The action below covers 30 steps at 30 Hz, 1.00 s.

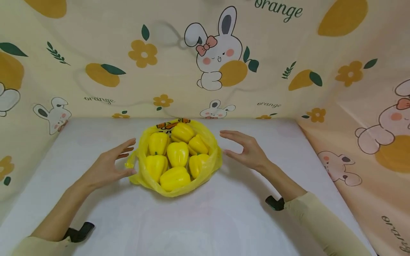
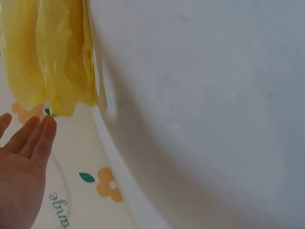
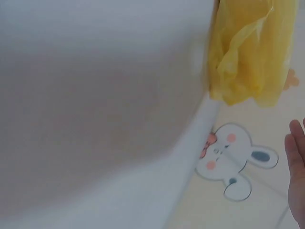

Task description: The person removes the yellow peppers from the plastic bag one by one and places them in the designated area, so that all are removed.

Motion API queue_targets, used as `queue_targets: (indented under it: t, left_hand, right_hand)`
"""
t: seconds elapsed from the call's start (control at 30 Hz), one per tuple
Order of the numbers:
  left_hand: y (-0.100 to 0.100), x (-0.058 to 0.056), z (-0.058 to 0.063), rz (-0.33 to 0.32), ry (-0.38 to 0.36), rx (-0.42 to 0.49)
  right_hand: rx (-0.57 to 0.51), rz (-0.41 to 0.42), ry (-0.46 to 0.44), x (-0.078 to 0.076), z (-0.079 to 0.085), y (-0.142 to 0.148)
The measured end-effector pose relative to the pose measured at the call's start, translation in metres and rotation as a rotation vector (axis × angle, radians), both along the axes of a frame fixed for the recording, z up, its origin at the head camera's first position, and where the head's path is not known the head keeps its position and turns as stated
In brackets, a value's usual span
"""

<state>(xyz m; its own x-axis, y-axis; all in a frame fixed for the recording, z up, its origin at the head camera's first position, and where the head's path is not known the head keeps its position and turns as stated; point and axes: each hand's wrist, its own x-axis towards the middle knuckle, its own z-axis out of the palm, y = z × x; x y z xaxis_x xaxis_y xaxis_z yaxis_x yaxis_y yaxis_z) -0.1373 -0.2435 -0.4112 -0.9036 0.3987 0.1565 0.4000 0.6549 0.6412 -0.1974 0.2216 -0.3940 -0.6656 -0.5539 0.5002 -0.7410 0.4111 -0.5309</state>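
A yellow plastic bag (image 1: pixel 179 193) stands on the white table with its mouth spread wide. Inside it lie several yellow bell peppers (image 1: pixel 177 154). To the bag's left is my left hand (image 1: pixel 107 165), fingers extended and slightly bent, thumb apart, holding nothing. My right hand (image 1: pixel 246 149) hovers on the opposite side, its fingers and thumb spread and nothing between them. Each wrist view shows a side of the crinkled bag, with the left hand (image 2: pixel 24 167) and part of the right hand (image 3: pixel 296 167) near it. Whether the left fingertips touch the bag cannot be told.
The white table (image 1: pixel 179 227) ends at a cloth backdrop (image 1: pixel 121 85) printed with rabbits, oranges and flowers, which also rises along both sides. A black strap piece (image 1: pixel 79 232) sits at the left wrist and another black piece (image 1: pixel 274 203) at the right.
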Motion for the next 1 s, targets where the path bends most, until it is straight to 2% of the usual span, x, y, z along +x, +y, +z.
queue_targets:
  t: [0.2,0.37,0.63,0.8,1.0]
  left_hand:
    - [0.013,-0.002,-0.004,0.006,-0.091,-0.008]
    - [0.02,-0.002,-0.001,-0.001,-0.117,-0.019]
    - [0.03,-0.003,0.0,-0.019,-0.154,-0.027]
    - [0.03,-0.003,-0.001,-0.025,-0.12,-0.038]
    - [0.037,-0.005,-0.002,-0.028,-0.128,-0.063]
  right_hand:
    - [-0.004,0.029,-0.078,0.006,0.0,-0.017]
    - [-0.024,0.069,-0.128,0.01,-0.001,-0.032]
    - [-0.086,0.147,-0.216,0.013,-0.013,-0.049]
    - [-0.062,0.113,-0.193,0.017,-0.015,-0.058]
    - [0.02,0.021,-0.18,0.02,-0.01,-0.062]
